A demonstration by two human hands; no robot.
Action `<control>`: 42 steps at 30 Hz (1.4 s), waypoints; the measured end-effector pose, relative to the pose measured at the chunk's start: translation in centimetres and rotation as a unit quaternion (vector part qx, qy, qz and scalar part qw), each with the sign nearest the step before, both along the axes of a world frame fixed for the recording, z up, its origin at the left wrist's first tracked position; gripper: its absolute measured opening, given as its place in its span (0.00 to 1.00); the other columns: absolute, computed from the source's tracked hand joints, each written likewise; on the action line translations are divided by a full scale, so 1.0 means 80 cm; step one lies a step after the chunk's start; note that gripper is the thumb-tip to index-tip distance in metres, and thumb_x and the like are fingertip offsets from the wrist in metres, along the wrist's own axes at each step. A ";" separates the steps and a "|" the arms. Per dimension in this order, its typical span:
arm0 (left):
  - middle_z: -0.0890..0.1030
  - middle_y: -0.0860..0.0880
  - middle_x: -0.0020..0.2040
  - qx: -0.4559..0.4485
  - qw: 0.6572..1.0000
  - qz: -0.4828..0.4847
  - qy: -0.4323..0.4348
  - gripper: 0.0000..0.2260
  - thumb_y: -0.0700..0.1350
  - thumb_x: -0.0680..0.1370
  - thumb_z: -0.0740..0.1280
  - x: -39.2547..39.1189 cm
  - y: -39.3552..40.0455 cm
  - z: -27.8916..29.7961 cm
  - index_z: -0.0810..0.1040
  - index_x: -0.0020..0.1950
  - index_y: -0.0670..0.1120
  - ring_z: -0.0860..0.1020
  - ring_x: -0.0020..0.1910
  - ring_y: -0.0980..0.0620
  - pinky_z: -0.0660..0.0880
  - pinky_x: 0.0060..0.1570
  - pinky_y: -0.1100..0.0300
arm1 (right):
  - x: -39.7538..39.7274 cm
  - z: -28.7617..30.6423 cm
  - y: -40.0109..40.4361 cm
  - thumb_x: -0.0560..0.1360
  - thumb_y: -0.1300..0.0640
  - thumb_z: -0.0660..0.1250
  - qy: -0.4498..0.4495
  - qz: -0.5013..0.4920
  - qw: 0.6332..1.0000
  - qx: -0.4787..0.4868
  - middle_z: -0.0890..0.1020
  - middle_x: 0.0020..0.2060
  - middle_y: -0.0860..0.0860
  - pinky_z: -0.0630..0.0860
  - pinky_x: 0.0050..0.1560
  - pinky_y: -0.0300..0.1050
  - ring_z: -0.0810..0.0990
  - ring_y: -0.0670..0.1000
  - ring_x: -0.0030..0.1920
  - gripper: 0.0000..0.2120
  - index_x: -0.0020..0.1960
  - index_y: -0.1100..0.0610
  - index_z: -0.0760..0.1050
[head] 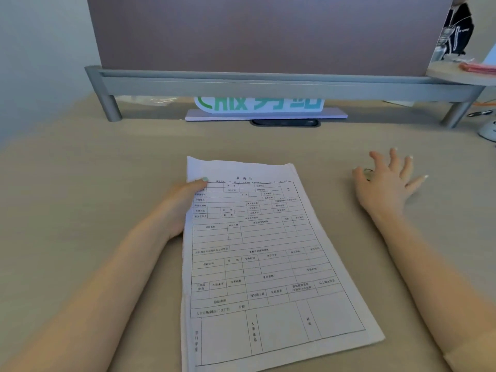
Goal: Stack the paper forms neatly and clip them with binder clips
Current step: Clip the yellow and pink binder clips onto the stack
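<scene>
We see the stack of paper forms [257, 259] lying on the beige tabletop [80, 183], in the middle of the view and turned slightly, its printed grid of boxes facing up. The edges of the sheets are nearly flush, with a sliver of lower pages showing along the far and left sides. Our left hand [182, 208] grips the stack at its upper left edge: the thumb presses on top of the first sheet, while the other fingers are hidden under the paper, so the hand is pinching the forms. Our right hand [386, 181] is well apart from the stack, to its right, with the fingers [393, 157] spread wide above or on the tabletop; we cannot tell whether the palm touches the surface. Something small and glinting shows near its thumb, too blurred to identify. At the far side stands a partition panel [268, 30] on grey metal legs, with a white sign with green characters [260, 106] showing beneath it.
</scene>
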State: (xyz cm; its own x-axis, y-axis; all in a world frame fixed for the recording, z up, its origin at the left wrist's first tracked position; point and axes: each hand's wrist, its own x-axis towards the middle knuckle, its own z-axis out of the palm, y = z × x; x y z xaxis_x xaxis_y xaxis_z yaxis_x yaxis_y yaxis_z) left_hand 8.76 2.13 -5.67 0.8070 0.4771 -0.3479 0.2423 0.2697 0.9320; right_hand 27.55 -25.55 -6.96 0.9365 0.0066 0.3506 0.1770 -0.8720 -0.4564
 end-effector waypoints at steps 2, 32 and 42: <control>0.84 0.51 0.28 0.007 1.000 -0.002 -0.002 0.08 0.45 0.78 0.61 0.000 -0.001 0.000 0.78 0.44 0.44 0.82 0.28 0.53 0.78 0.26 0.61 | 0.006 -0.003 -0.003 0.76 0.47 0.56 0.045 -0.024 0.998 -0.025 0.53 0.76 0.57 0.36 0.70 0.65 0.43 0.61 0.76 0.25 0.70 0.55 0.63; 0.86 0.49 0.41 0.056 0.990 -0.091 -0.088 0.11 0.47 0.79 0.60 -0.013 -0.013 0.000 0.81 0.46 0.45 0.84 0.41 0.50 0.79 0.47 0.55 | -0.070 0.103 0.220 0.75 0.53 0.64 0.262 0.339 0.871 0.239 0.74 0.28 0.49 0.66 0.25 0.30 0.69 0.41 0.21 0.12 0.49 0.60 0.82; 0.85 0.51 0.46 0.083 0.981 -0.117 -0.134 0.11 0.47 0.79 0.59 -0.009 -0.013 -0.002 0.80 0.50 0.47 0.83 0.46 0.52 0.79 0.48 0.58 | -0.055 0.108 0.243 0.76 0.53 0.63 0.381 0.447 0.808 -0.054 0.83 0.28 0.43 0.75 0.29 0.34 0.80 0.42 0.28 0.12 0.37 0.51 0.82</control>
